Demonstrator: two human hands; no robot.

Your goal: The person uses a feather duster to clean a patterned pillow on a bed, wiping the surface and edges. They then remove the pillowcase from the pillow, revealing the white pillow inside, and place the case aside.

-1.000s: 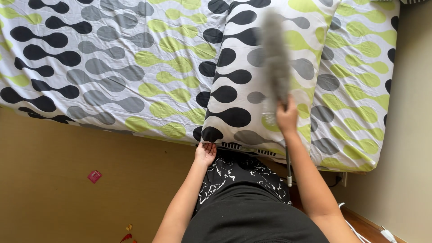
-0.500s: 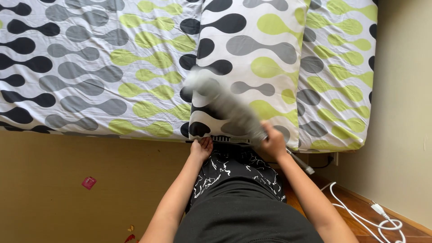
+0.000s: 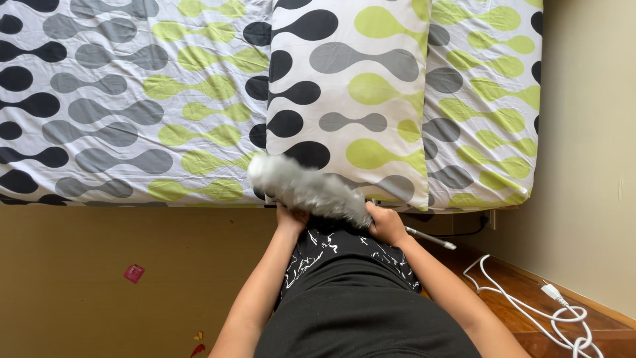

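Note:
My right hand (image 3: 386,223) grips the handle of a grey fluffy duster (image 3: 306,188), whose head lies tilted across the near edge of the pillow (image 3: 351,86). The thin grey handle end (image 3: 430,237) sticks out to the right of the hand. My left hand (image 3: 291,219) is at the bed's edge, just under the duster's fluffy head, touching the pillow's lower edge; its fingers are partly hidden. The pillow and the bed sheet (image 3: 132,106) share a white cover with black, grey and green blob shapes.
A beige wall (image 3: 589,132) runs along the bed's right side. A white power cable with a plug (image 3: 550,298) lies coiled on the wooden floor strip at the lower right. A small pink object (image 3: 134,272) and red bits (image 3: 197,345) lie on the tan floor at left.
The duster swung down from upright over the pillow to lying across its near edge, head to the left. My right hand dropped to the bed's edge; my left hand stayed put.

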